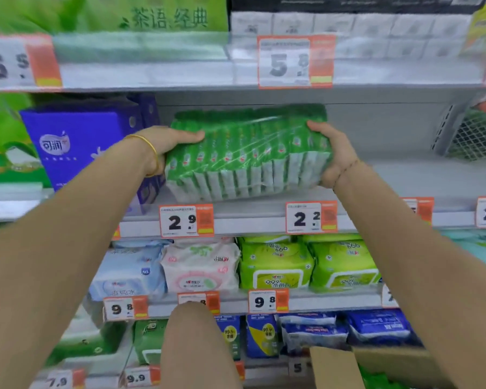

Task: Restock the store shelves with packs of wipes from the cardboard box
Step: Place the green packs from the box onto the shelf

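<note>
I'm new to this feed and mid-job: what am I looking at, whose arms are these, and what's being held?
There is no machine here. A person works with bare hands, and the one picture comes from a camera worn on their head, looking forward and down. The two arms reaching in are their own.

The left hand and right hand grip the two ends of a green bundle of wipes packs wrapped in clear film, at the middle shelf. I cannot tell whether it already rests on the shelf.

A purple box stands to the bundle's left. The shelf below carries other packs. The cardboard box shows at bottom right.
</note>
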The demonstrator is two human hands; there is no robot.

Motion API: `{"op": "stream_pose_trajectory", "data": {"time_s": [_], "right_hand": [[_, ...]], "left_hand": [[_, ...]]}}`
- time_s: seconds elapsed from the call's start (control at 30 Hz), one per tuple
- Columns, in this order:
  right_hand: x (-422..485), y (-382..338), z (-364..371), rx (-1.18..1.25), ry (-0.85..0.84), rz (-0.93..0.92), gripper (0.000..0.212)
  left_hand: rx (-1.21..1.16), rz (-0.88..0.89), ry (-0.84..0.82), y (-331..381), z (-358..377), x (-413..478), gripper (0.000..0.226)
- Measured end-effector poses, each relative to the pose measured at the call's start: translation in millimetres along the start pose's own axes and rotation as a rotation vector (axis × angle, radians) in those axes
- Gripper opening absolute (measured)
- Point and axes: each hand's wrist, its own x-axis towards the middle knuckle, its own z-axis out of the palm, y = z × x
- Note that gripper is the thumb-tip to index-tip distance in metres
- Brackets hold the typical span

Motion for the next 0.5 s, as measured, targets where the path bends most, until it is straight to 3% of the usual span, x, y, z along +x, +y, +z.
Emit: {"op": "stream_pose_trajectory", "data": {"time_s": [0.07, 0.1, 0.17, 0.23, 0.33, 0.43, 0.5], "right_hand": [[26, -2, 14, -0.103, 0.012, -0.061, 0.028], [37, -2, 20, -0.174, 0.031, -0.108, 0.034], [63, 0, 24, -0.321, 0.134, -0.177, 0.062], [77, 10, 20, -0.532, 0.194, -0.192, 0.076], [90, 30, 7, -0.767, 0.157, -0.113, 0.071], [95, 29, 3, -0.885, 0.158, -0.047, 0.06], [95, 24, 5, -0.972, 0.19, 0.077, 0.064]], "left_hand": [[-0.012, 0.075, 0.129, -3, -6, 26, 0.073], [-0.035, 0.118, 0.18, -7, -8, 39, 0.079], [-0.098, 0.179, 0.246, -17, -4, 58, 0.062], [-0.073, 0.239, 0.307, -31, 3, 71, 0.05], [0.126, 0.325, 0.351, -47, 7, 90, 0.061], [0.626, 0.09, 0.409, -48, 4, 101, 0.094], [0.824, -0.062, 0.386, -43, 6, 102, 0.097]]}}
